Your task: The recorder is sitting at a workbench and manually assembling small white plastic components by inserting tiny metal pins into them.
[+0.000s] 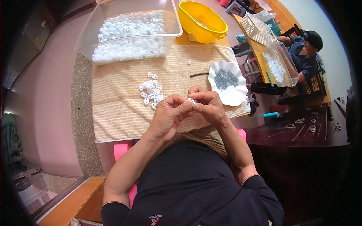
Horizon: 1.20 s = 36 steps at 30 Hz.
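My left hand (168, 115) and my right hand (209, 106) meet over the towel-covered table. Between their fingertips they pinch a small white oval plastic piece (191, 101), mostly covered by the fingers. Just left of my hands lies a loose pile of white two-holed oval plastic pieces (149, 88). To the right, a white scalloped dish (232, 97) carries a heap of tiny grey pieces (226, 79), too small to make out singly. A thin black stick (199, 75) reaches to the dish's left rim.
A clear plastic bin (83, 44) full of white pieces stands at the back left, beside a yellow basin (184, 23). One tiny white part (189, 62) lies on the striped towel (117, 109). At the right, a co-worker (307, 56) sits by another clear bin (290, 71).
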Tool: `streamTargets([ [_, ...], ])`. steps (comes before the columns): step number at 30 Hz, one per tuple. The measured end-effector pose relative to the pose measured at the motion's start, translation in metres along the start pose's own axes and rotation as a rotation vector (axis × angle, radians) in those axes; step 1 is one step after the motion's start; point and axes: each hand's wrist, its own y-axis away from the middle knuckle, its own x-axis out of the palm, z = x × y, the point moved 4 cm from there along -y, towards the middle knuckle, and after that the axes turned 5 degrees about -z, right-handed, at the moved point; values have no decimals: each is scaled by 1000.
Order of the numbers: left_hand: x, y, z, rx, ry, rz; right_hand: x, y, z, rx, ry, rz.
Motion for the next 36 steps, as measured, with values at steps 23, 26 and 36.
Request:
streamTargets([
  [23,15,19,-6,275,-168,-181,-5,-8,18,118,90,-267],
  [26,64,64,-20,210,-291,185,-13,-10,20,85,147,-372],
  [36,160,160,-48,-187,215,960,-8,-13,19,149,261,-463],
])
